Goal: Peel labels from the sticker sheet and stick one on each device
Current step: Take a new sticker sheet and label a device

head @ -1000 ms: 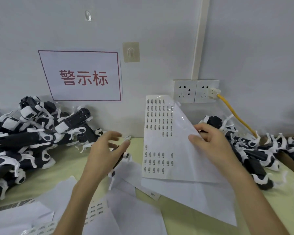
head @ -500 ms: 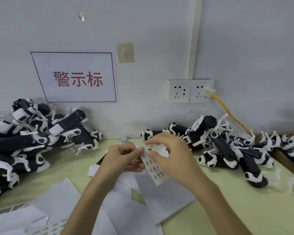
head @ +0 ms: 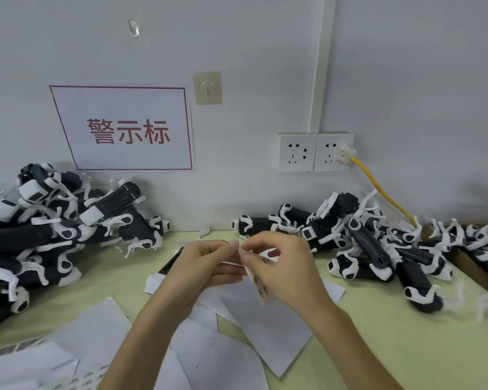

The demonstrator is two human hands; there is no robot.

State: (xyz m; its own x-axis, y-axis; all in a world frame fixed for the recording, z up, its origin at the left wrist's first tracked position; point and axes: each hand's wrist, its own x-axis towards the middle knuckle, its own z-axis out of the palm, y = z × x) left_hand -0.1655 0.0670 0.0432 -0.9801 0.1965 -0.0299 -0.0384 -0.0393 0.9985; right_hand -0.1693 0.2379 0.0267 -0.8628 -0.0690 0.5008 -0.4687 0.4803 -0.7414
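Both hands meet above the middle of the pale green table point(head: 350, 344). My right hand point(head: 282, 266) pinches a narrow strip of sticker sheet point(head: 261, 287) that hangs down, printed with small dark labels. My left hand point(head: 206, 263) pinches at the strip's top edge with thumb and forefinger, right against the right hand's fingertips. One black device point(head: 172, 263) lies on the table just behind the left hand, mostly hidden. Black-and-white devices are heaped at the left point(head: 40, 229) and at the right point(head: 364, 237).
White backing sheets point(head: 268, 325) and label sheets point(head: 76, 381) litter the table in front of me. Behind stands a wall with a red-lettered sign point(head: 124, 128) and two sockets point(head: 316, 152), a yellow cable point(head: 383, 192) plugged in. A brown box edge point(head: 473, 266) sits at far right.
The large sticker sheet my right hand held upright a second ago has come down; both hands have closed together on a narrow strip of it. The view has shifted slightly.
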